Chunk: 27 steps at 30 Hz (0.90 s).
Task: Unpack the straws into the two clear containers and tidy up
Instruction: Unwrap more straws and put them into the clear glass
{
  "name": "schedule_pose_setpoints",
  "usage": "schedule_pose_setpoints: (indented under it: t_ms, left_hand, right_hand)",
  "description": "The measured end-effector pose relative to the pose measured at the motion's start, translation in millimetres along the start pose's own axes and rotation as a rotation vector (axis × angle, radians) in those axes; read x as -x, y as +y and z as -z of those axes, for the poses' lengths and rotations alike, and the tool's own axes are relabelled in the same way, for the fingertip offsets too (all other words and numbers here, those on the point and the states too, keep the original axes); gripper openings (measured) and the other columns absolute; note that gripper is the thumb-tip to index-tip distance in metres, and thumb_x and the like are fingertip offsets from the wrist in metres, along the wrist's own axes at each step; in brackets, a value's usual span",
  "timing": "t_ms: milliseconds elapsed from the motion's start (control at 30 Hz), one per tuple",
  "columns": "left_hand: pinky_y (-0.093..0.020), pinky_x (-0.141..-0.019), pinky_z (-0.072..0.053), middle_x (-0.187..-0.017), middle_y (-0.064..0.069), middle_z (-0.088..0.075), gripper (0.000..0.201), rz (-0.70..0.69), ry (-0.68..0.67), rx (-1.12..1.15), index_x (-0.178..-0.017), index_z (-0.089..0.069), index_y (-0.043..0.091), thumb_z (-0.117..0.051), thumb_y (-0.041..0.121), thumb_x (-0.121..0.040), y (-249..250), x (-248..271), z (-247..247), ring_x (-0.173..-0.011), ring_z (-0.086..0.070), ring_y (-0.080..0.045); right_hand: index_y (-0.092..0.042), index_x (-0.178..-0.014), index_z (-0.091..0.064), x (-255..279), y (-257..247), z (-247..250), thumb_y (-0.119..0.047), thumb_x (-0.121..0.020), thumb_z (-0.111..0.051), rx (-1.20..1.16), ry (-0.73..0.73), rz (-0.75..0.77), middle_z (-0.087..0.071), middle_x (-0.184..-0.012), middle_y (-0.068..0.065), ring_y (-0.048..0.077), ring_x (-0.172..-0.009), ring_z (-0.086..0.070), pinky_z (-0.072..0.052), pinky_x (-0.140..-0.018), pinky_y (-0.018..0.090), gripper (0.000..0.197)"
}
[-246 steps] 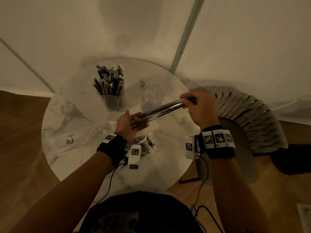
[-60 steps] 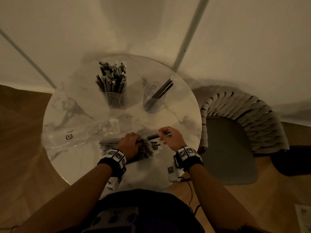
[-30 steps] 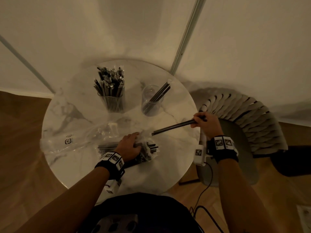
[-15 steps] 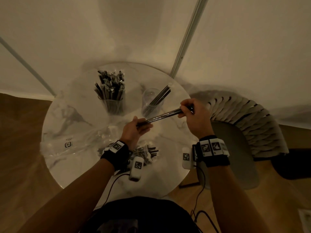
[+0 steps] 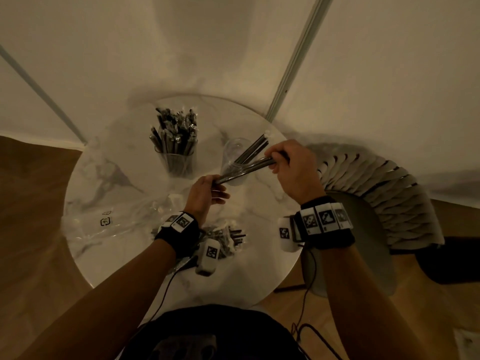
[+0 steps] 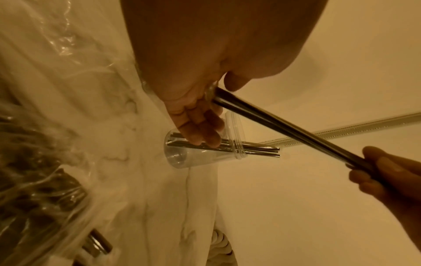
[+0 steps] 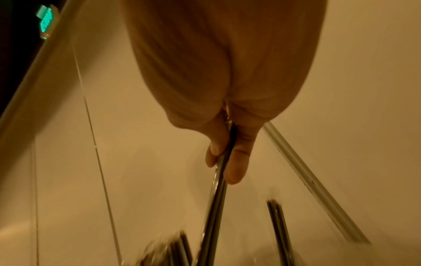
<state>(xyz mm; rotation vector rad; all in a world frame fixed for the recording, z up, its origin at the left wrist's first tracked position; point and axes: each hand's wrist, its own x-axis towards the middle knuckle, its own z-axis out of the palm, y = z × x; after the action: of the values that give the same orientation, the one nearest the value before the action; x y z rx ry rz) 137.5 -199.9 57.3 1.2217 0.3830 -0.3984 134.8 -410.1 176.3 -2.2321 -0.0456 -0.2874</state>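
Note:
A thin bundle of dark metal straws [image 5: 244, 171] is held slanted above the table, in front of the right clear container [image 5: 233, 154]. My left hand [image 5: 215, 181] pinches the bundle's lower end [image 6: 218, 97], where a bit of clear wrap shows. My right hand [image 5: 275, 159] pinches the upper end [image 7: 222, 162]. The right container [image 6: 205, 151] holds a few bare straws. The left clear container [image 5: 179, 162] is packed with wrapped straws. An opened pack of straws [image 5: 228, 236] lies near the table's front edge, partly hidden by my left wrist.
The round marble table [image 5: 130, 255] stands against a white wall. Crumpled clear plastic bags [image 5: 104, 224] lie on its left side. A ribbed grey chair [image 5: 376, 203] stands close on the right. Cables hang from both wrists.
A second ago my left hand pressed on the pack while my right pulled the bundle out. Since then my left hand has taken the lower end, and both hands have lifted the bundle towards the right container.

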Motion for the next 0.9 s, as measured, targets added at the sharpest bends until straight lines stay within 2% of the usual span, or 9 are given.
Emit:
schedule_pose_setpoints:
  t_ms: [133, 233, 333, 433, 500, 567, 633, 767, 900]
  left_hand:
    - [-0.031, -0.059, -0.047, -0.086, -0.011, -0.070, 0.038, 0.028, 0.021, -0.136, -0.111, -0.062, 0.011, -0.032, 0.034, -0.105, -3, -3, 4, -0.072, -0.066, -0.024]
    - [-0.030, -0.070, -0.049, -0.091, -0.005, -0.070, 0.024, -0.040, 0.004, -0.595, -0.108, -0.064, 0.011, -0.046, 0.025, -0.099, -23, -7, 12, -0.081, -0.064, -0.021]
    - [-0.030, -0.087, -0.048, -0.101, 0.004, -0.067, 0.017, -0.133, -0.106, -1.063, -0.102, -0.064, 0.024, -0.058, 0.032, -0.088, -41, -2, 31, -0.094, -0.061, -0.018]
    - [-0.036, -0.094, -0.045, -0.110, 0.010, -0.059, 0.052, -0.070, -0.275, -1.274, -0.117, -0.057, 0.033, -0.058, 0.056, -0.070, -47, 7, 44, -0.103, -0.054, -0.015]
    - [-0.041, -0.101, -0.041, -0.120, 0.007, -0.057, 0.071, -0.024, -0.349, -1.374, -0.130, -0.051, 0.034, -0.051, 0.062, -0.065, -48, 12, 47, -0.112, -0.050, -0.019]
    - [-0.043, -0.103, -0.040, -0.127, 0.004, -0.055, 0.074, -0.001, -0.385, -1.405, -0.134, -0.049, 0.034, -0.049, 0.060, -0.064, -48, 14, 47, -0.117, -0.049, -0.023]
    - [-0.043, -0.103, -0.040, -0.129, 0.002, -0.054, 0.074, 0.026, -0.408, -1.408, -0.135, -0.048, 0.033, -0.052, 0.055, -0.064, -46, 15, 48, -0.118, -0.049, -0.024]
    - [-0.047, -0.105, -0.038, -0.134, 0.000, -0.051, 0.082, 0.054, -0.445, -1.428, -0.140, -0.044, 0.030, -0.059, 0.056, -0.063, -45, 16, 50, -0.122, -0.047, -0.025]
    - [-0.047, -0.107, -0.035, -0.137, -0.001, -0.047, 0.091, 0.006, -0.473, -1.491, -0.143, -0.038, 0.027, -0.071, 0.061, -0.065, -52, 15, 56, -0.125, -0.043, -0.027]
  right_hand:
    - [-0.017, -0.087, -0.069, -35, -7, 25, 0.000, -0.091, -0.054, -0.001, 0.116, 0.045, -0.068, -0.085, 0.013, 0.022, -0.066, -0.065, -0.056, -0.063, 0.026, 0.022]
    - [-0.011, -0.088, -0.070, -59, -1, 38, -0.002, -0.091, -0.053, 0.050, 0.169, 0.048, -0.069, -0.086, 0.014, 0.021, -0.066, -0.064, -0.056, -0.064, 0.027, 0.020]
    - [-0.008, -0.088, -0.069, -74, 15, 35, 0.000, -0.090, -0.051, 0.124, 0.158, 0.030, -0.067, -0.089, 0.015, 0.025, -0.072, -0.064, -0.058, -0.067, 0.034, 0.020]
    - [-0.003, -0.087, -0.069, -78, 27, 19, 0.002, -0.088, -0.050, 0.205, 0.102, 0.064, -0.065, -0.090, 0.016, 0.027, -0.078, -0.063, -0.055, -0.070, 0.036, 0.019]
    - [-0.002, -0.088, -0.069, -78, 31, 3, 0.005, -0.089, -0.051, 0.264, 0.029, 0.071, -0.063, -0.094, 0.017, 0.027, -0.082, -0.062, -0.047, -0.071, 0.023, 0.020]
    - [-0.002, -0.091, -0.069, -78, 32, -11, 0.008, -0.088, -0.050, 0.316, -0.047, 0.054, -0.062, -0.099, 0.018, 0.027, -0.088, -0.061, -0.037, -0.075, 0.016, 0.022]
    - [-0.004, -0.098, -0.067, -75, 33, -26, 0.007, -0.089, -0.049, 0.377, -0.113, 0.041, -0.060, -0.104, 0.016, 0.029, -0.097, -0.057, -0.039, -0.081, 0.021, 0.023]
    - [-0.011, -0.116, -0.060, -63, 32, -49, -0.005, -0.085, -0.044, 0.684, -0.172, 0.105, -0.056, -0.117, 0.013, 0.036, -0.112, -0.047, -0.040, -0.097, 0.043, 0.036]
    - [-0.013, -0.118, -0.059, -54, 36, -63, -0.012, -0.079, -0.048, 0.887, -0.191, 0.108, -0.051, -0.122, 0.013, 0.039, -0.111, -0.045, -0.039, -0.095, 0.050, 0.041]
